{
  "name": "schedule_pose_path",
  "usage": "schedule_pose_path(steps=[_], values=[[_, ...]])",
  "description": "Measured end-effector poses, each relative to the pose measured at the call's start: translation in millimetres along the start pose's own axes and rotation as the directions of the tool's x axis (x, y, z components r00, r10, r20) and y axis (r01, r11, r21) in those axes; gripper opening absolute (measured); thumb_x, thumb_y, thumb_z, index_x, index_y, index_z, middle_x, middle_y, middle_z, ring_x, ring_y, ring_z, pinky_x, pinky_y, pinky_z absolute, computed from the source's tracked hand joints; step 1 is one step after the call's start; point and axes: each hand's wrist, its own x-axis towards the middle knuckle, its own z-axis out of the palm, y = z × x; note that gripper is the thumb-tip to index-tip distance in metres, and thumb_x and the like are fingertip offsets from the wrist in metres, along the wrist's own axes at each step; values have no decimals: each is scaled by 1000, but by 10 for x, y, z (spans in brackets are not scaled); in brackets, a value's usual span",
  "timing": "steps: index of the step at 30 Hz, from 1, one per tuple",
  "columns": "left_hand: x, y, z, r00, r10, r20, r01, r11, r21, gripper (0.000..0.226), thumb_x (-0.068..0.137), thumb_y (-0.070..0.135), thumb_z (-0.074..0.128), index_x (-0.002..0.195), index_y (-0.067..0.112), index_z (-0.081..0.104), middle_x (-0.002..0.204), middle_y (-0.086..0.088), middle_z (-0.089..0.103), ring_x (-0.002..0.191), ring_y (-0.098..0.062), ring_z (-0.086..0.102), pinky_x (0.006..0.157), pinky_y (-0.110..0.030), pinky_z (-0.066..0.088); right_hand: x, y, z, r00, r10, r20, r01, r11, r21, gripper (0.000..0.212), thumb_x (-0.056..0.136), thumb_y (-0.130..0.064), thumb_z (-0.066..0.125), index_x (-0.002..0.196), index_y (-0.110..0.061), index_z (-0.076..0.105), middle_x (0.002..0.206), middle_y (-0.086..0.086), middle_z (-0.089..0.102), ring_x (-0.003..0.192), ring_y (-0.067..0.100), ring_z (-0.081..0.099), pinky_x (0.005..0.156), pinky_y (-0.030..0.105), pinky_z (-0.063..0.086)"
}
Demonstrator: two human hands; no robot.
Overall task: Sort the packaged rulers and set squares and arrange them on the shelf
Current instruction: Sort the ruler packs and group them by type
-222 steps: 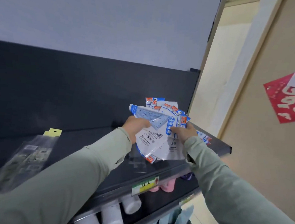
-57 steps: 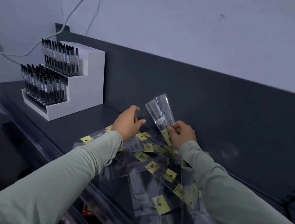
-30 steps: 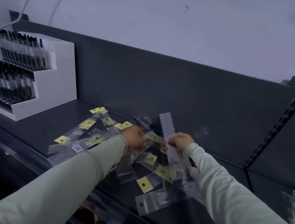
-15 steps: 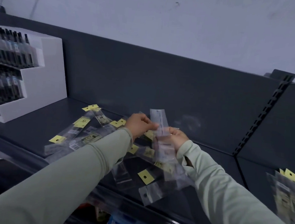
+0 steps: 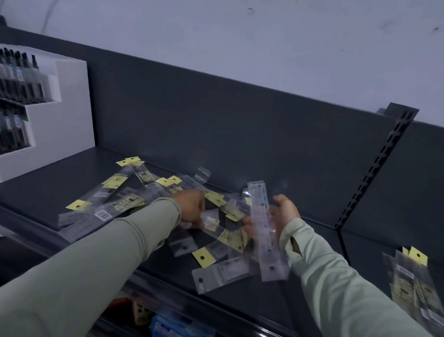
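Several clear-packaged rulers with yellow hang tabs lie in a loose pile (image 5: 132, 198) on the dark shelf (image 5: 53, 180). My right hand (image 5: 284, 214) holds a small stack of clear ruler packs (image 5: 263, 231) upright and tilted, above the pile's right side. My left hand (image 5: 190, 208) is down in the middle of the pile, its fingers on a small clear pack (image 5: 211, 221); whether it grips that pack is blurred. A neater stack of ruler packs (image 5: 417, 287) lies on the shelf section to the right.
A white stepped display of black pens (image 5: 19, 113) stands at the left back of the shelf. A slotted upright (image 5: 371, 170) divides the back panel on the right. Below the shelf edge a blue package (image 5: 182, 334) shows on a lower shelf.
My left hand has dropped from the packs held by my right hand down into the pile. My right hand has shifted right with its stack, now tilted lower.
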Motion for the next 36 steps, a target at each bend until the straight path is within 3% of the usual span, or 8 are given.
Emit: schedule_pose_path(steps=[3, 9, 13, 17, 22, 26, 32, 36], values=[[51, 102, 70, 981, 42, -192, -95, 956, -278, 16, 84, 9, 69, 86, 20, 57, 90, 1, 59, 85, -16, 56, 77, -27, 45, -100, 69, -66, 989, 63, 134, -69, 997, 43, 46, 88, -51, 56, 100, -6, 58, 86, 22, 66, 72, 33, 63, 63, 37, 53], [29, 659, 156, 934, 278, -223, -354, 786, -506, 26, 83, -12, 60, 84, 13, 65, 76, 5, 62, 76, -8, 59, 68, -14, 48, 461, 355, -333, 992, -16, 126, 29, 995, -99, 100, 41, -80, 75, 117, -16, 65, 118, 13, 66, 102, 31, 66, 96, 47, 50], [59, 825, 251, 914, 283, -289, -400, 746, -533, 20, 80, -4, 68, 83, 15, 64, 80, 0, 64, 79, -15, 61, 76, -27, 51, -26, 216, -330, 975, -87, 203, 89, 996, -4, 18, 84, -19, 70, 94, -4, 69, 77, 13, 72, 68, 26, 69, 69, 36, 59], [67, 795, 270, 899, 144, -413, -272, 924, -270, 16, 79, 20, 72, 76, 27, 58, 84, 6, 54, 85, -19, 59, 74, -29, 46, -24, 189, -465, 995, -103, 18, 103, 995, 7, 22, 85, 6, 61, 107, 5, 60, 70, 18, 64, 40, 22, 62, 42, 29, 54], [-82, 810, 274, 978, 108, 176, -130, 985, 116, 73, 60, 68, 75, 111, 19, 54, 113, -1, 53, 103, -21, 52, 85, -35, 46, -54, 185, -707, 987, -47, -152, 46, 999, -11, 26, 85, 10, 51, 111, 6, 51, 52, 14, 56, 28, 17, 52, 25, 11, 28], [-129, 817, 294, 966, 57, 251, -133, 945, 299, 103, 60, 59, 81, 143, 24, 32, 146, -3, 28, 135, -29, 30, 105, -44, 36, 7, 275, -715, 993, 9, -121, 0, 997, 78, 32, 82, 3, 64, 113, 7, 54, 47, 13, 64, 32, 21, 59, 30, 17, 39], [-146, 784, 214, 995, 40, 95, -48, 995, 84, 78, 71, 17, 80, 137, 14, 39, 130, -7, 50, 108, -27, 55, 81, -34, 52, -57, 260, -719, 998, 60, 31, -55, 989, -134, 44, 72, 6, 75, 112, 6, 56, 61, 18, 69, 49, 29, 68, 46, 38, 57], [-170, 769, 199, 990, -64, 126, 49, 991, 125, 30, 72, 26, 74, 95, 13, 60, 88, -3, 65, 76, -19, 62, 59, -28, 50, 110, 316, -731, 997, 48, 53, -20, 901, -434, 98, 25, -26, 88, 118, -7, 62, 105, 14, 69, 92, 30, 69, 85, 44, 56]])
